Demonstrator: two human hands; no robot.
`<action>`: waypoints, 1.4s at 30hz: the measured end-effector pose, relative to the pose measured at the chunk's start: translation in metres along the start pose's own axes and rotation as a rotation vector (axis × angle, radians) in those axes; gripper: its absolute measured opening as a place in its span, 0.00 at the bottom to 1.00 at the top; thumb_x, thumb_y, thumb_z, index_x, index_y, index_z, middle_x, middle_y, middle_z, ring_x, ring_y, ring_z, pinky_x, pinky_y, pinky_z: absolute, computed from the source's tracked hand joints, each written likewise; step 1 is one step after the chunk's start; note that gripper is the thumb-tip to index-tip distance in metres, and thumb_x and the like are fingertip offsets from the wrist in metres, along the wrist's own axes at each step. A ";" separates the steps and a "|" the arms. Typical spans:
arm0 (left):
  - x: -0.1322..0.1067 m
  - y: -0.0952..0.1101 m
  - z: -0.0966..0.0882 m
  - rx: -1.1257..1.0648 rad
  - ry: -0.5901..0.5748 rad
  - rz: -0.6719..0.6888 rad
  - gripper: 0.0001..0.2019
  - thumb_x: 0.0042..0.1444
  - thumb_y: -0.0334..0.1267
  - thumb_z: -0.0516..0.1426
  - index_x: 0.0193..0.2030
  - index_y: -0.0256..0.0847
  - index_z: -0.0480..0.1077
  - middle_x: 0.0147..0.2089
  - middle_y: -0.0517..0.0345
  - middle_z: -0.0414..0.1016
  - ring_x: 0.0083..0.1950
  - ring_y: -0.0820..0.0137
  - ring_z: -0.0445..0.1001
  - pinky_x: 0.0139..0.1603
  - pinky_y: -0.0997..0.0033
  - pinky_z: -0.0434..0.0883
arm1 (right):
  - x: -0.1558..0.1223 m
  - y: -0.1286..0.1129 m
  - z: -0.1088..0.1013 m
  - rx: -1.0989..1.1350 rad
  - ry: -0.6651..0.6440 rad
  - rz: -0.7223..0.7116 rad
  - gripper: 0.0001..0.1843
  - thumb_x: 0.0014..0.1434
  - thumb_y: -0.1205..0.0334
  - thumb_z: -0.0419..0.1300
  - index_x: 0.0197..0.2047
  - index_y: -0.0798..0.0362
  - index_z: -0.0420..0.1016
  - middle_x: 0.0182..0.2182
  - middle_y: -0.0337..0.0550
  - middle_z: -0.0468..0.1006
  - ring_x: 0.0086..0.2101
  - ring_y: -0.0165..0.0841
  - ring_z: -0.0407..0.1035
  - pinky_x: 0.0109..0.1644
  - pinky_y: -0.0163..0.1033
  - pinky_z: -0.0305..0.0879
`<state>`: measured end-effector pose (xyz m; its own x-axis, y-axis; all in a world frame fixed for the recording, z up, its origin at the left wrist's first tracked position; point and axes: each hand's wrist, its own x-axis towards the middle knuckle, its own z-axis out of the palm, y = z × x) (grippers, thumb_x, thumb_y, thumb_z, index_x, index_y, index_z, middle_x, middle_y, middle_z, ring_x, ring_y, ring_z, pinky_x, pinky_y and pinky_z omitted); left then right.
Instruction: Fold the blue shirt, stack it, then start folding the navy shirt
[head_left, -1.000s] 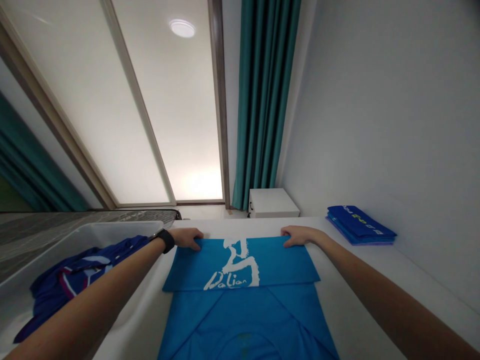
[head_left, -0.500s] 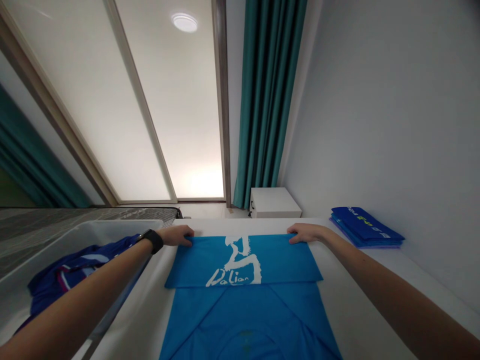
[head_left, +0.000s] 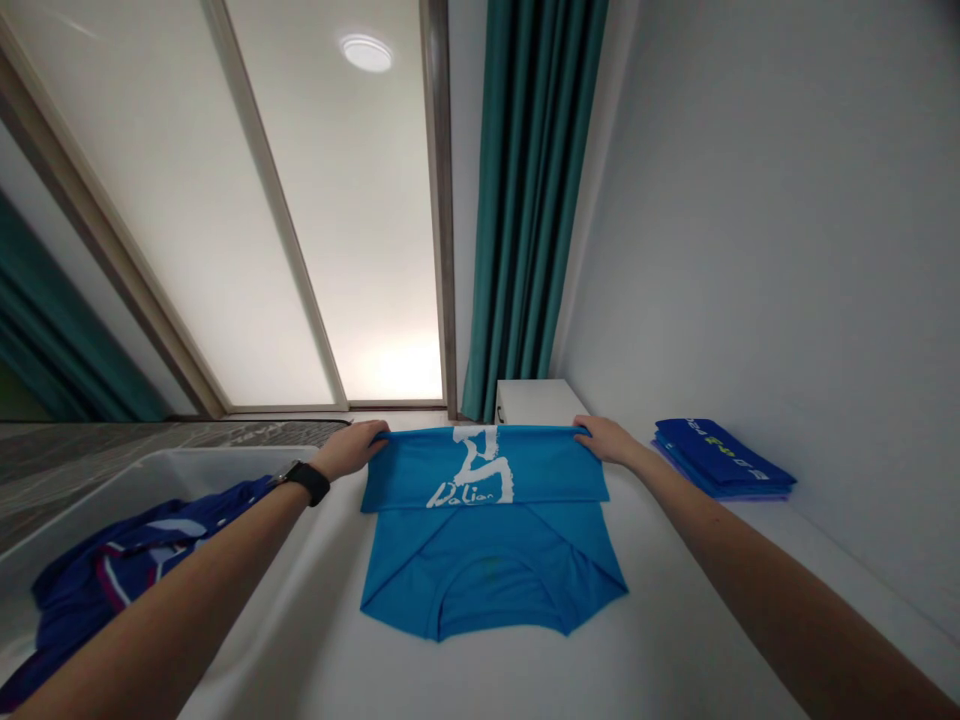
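A bright blue T-shirt (head_left: pixel 487 555) is partly folded on the white table (head_left: pixel 465 685), its neckline toward me. The far part is folded over, showing a white print with the word "Dalian". My left hand (head_left: pixel 352 447), with a black watch on its wrist, pinches the far left corner of the fold. At the far right corner my right hand (head_left: pixel 604 440) grips the same folded edge. Between both hands that edge is stretched straight and looks slightly raised. The fingertips behind the cloth are partly hidden.
On the left, a white tub (head_left: pixel 217 455) holds crumpled dark blue clothing (head_left: pixel 154 535), partly behind my left forearm. A stack of folded blue garments (head_left: pixel 720 455) lies at the right by the wall. Beyond the table stand a white cabinet (head_left: pixel 529 400) and a green curtain (head_left: pixel 536 200).
Both hands have moved away from me, drawing the T-shirt farther across the table. Its neckline edge has come into view. The folded edge now sits higher in the picture, still held at both corners.
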<state>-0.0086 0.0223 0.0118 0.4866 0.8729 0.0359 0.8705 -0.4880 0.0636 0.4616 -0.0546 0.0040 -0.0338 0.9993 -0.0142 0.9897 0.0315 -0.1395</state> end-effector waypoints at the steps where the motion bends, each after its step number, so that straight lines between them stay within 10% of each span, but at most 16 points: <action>1: -0.001 0.000 -0.004 -0.001 0.015 -0.001 0.14 0.62 0.42 0.46 0.47 0.41 0.69 0.48 0.49 0.76 0.49 0.58 0.74 0.47 0.65 0.68 | 0.000 -0.001 -0.004 -0.008 0.024 0.005 0.12 0.63 0.63 0.52 0.47 0.54 0.72 0.44 0.50 0.77 0.42 0.39 0.70 0.42 0.37 0.59; 13: -0.048 0.015 -0.041 -0.114 0.186 0.053 0.15 0.60 0.45 0.47 0.44 0.41 0.70 0.44 0.50 0.76 0.44 0.59 0.74 0.44 0.63 0.69 | -0.046 -0.004 -0.037 0.015 0.169 -0.070 0.09 0.62 0.63 0.53 0.43 0.51 0.72 0.41 0.46 0.79 0.40 0.38 0.71 0.41 0.37 0.61; 25: -0.177 0.063 0.055 -0.159 0.232 0.114 0.13 0.59 0.31 0.49 0.45 0.45 0.71 0.46 0.54 0.74 0.46 0.63 0.75 0.48 0.63 0.72 | -0.173 0.002 0.075 0.068 0.326 -0.228 0.12 0.56 0.70 0.50 0.40 0.50 0.71 0.42 0.48 0.75 0.43 0.41 0.68 0.46 0.46 0.64; 42: -0.188 0.046 0.094 -0.145 0.378 0.119 0.14 0.61 0.35 0.49 0.46 0.45 0.75 0.48 0.51 0.75 0.49 0.62 0.75 0.50 0.62 0.74 | -0.187 0.017 0.113 0.231 0.460 -0.169 0.13 0.53 0.72 0.49 0.39 0.51 0.70 0.43 0.49 0.71 0.45 0.41 0.67 0.51 0.49 0.65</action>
<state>-0.0533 -0.1647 -0.0856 0.4985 0.7622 0.4130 0.7774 -0.6038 0.1761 0.4687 -0.2431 -0.1072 -0.0741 0.8876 0.4545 0.9177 0.2390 -0.3172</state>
